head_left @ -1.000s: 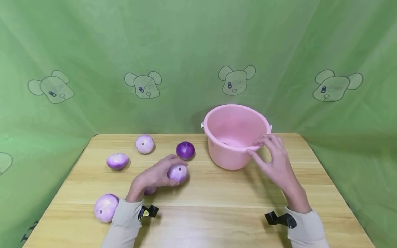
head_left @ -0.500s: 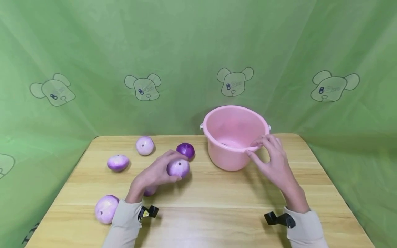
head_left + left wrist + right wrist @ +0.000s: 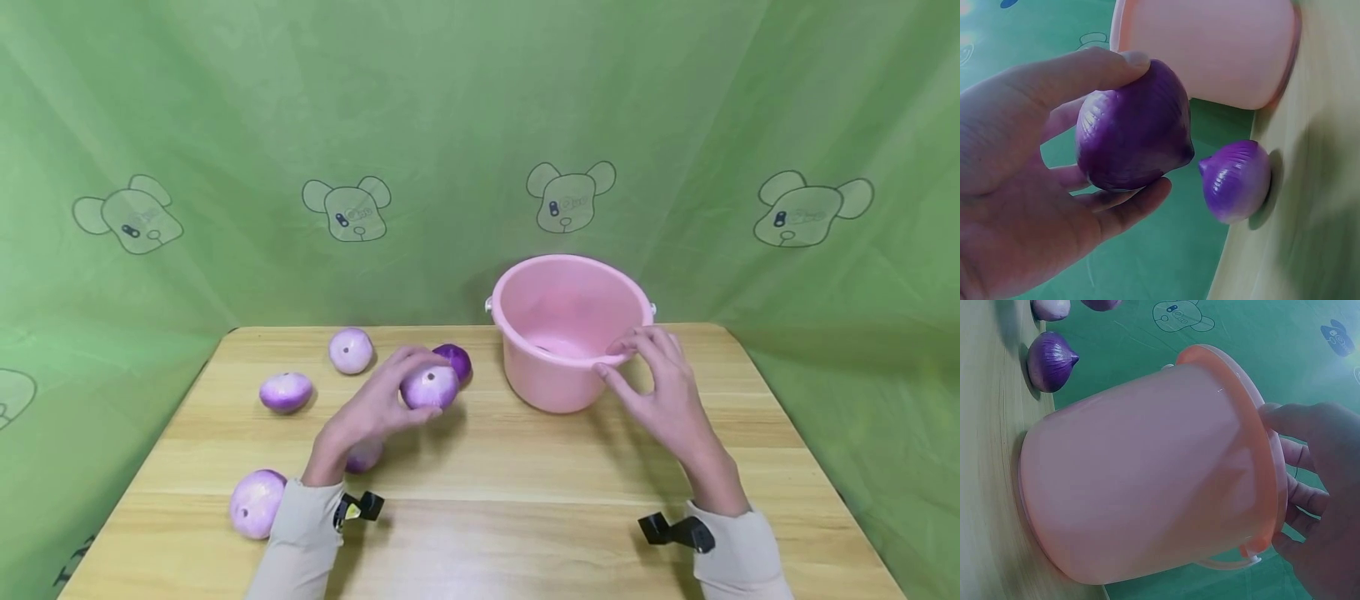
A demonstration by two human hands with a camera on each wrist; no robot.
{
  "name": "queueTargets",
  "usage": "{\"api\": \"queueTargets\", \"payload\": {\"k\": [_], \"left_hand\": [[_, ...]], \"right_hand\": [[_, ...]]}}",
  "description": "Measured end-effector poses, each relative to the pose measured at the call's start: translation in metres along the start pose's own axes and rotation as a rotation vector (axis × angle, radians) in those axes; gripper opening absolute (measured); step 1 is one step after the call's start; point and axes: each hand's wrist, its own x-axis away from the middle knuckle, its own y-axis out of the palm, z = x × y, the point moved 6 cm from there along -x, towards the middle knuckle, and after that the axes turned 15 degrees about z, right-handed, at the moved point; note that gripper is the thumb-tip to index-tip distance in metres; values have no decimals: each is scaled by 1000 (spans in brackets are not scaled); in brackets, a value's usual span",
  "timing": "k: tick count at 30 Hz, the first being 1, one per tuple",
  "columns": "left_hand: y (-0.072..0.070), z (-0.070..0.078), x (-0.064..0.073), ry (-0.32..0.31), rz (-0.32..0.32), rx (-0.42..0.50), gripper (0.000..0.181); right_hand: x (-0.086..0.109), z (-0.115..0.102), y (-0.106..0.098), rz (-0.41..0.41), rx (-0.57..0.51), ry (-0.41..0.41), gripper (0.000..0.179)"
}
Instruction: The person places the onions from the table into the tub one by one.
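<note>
My left hand (image 3: pixel 381 398) grips a purple onion (image 3: pixel 430 387) between thumb and fingers, raised above the table. In the left wrist view the held onion (image 3: pixel 1138 128) has its pointed tip toward the table side. Behind it in the head view, a darker purple onion (image 3: pixel 459 363) lies on the wood, partly covered. My right hand (image 3: pixel 663 383) pinches the near right rim of a pink bucket (image 3: pixel 555 387), thumb outside and fingers over the inside. The bucket stands upright, its visible inner floor bare apart from a small dark mark.
Other onions lie on the left of the wooden table (image 3: pixel 510 517): a pale onion (image 3: pixel 350 350) at the back, a flattish onion (image 3: pixel 286 392), a large onion (image 3: pixel 257 503) by the left sleeve, and an onion (image 3: pixel 364 455) under the left wrist. A green curtain (image 3: pixel 465 108) surrounds the table.
My left hand has lifted the onion and moved it away from me, so it now overlaps the darker onion. The right hand has stayed on the bucket rim.
</note>
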Motion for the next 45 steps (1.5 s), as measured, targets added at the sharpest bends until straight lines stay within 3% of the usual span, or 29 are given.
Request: {"api": "queueTargets", "payload": {"k": [18,25,31,38,45], "left_hand": [[-12,3,-15,-40,114,82,65],[-15,2,-15,-25,211,92,64],[-22,5,-18,-24,287,158,65],[-27,10,-26,-29,321,208,68],[-30,14,-32,-82,351,241,68]], "right_hand": [[-1,1,0,4,-1,-1,29],[0,1,-1,5,-1,0,30],[0,1,1,6,-4,0,29],[0,2,1,0,-3,6,29],[0,2,1,3,-3,4,29]]}}
